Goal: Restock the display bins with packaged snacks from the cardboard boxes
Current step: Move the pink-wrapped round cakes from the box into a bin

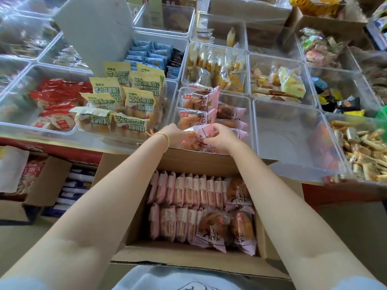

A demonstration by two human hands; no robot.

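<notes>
An open cardboard box (188, 260) sits right below me, filled with rows of pink packaged pastries (188, 191). Both hands are stretched to the clear display bin (236, 99) in front of the box. My left hand (173, 132) and my right hand (222, 137) together hold a pink pastry packet (195, 137) at the bin's near edge. Two like packets (196, 107) stand upright in the bin behind it, and more lie to their right. A yellow band circles my left wrist.
Left of that bin stand yellow-green snack packets (127, 101) and red packets (54, 101). To the right is a clear bin (289, 130) with nothing in it, then a bin of wrapped sticks (364, 151). More boxes (41, 185) rest on the floor at left.
</notes>
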